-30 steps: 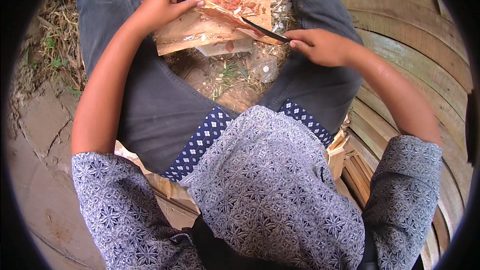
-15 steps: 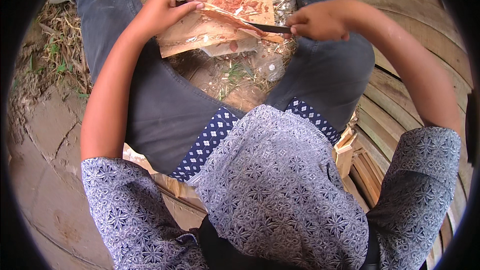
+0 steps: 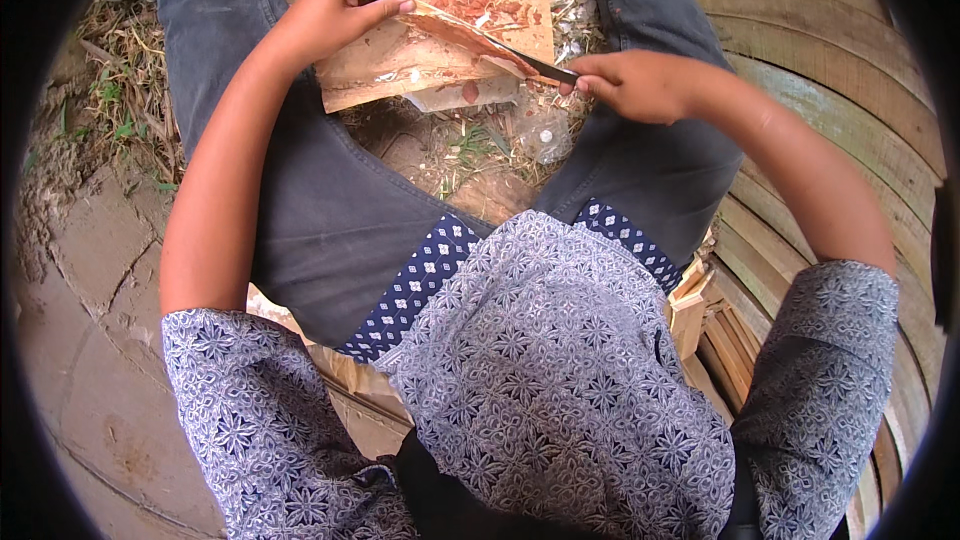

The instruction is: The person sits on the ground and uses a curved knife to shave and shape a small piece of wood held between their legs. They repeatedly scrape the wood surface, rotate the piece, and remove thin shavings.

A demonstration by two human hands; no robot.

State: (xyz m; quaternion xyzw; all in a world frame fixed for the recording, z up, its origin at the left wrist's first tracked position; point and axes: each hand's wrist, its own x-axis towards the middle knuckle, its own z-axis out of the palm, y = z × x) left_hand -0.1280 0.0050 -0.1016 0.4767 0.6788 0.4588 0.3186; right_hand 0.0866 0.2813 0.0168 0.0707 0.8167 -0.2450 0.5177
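My left hand pinches the upper left end of a thin, tilted strip of bark, brown on its face and pale at the edges. In my right hand is a knife with a dark blade. The blade lies along the strip's lower right part, and its handle is mostly hidden in my fingers. Beneath the strip rests a flat tan sheet, scattered with reddish-brown flakes. A pale piece pokes out from under the sheet's near edge.
A clear crumpled plastic piece lies on the littered ground between my dark-trousered legs. Curved wooden slats run along the right. Dry grass and soil lie to the left, beside cracked paving. Cut wood pieces sit by my right hip.
My right hand has moved left and slightly down with the knife, whose blade now reaches farther up along the strip. The left hand has barely shifted.
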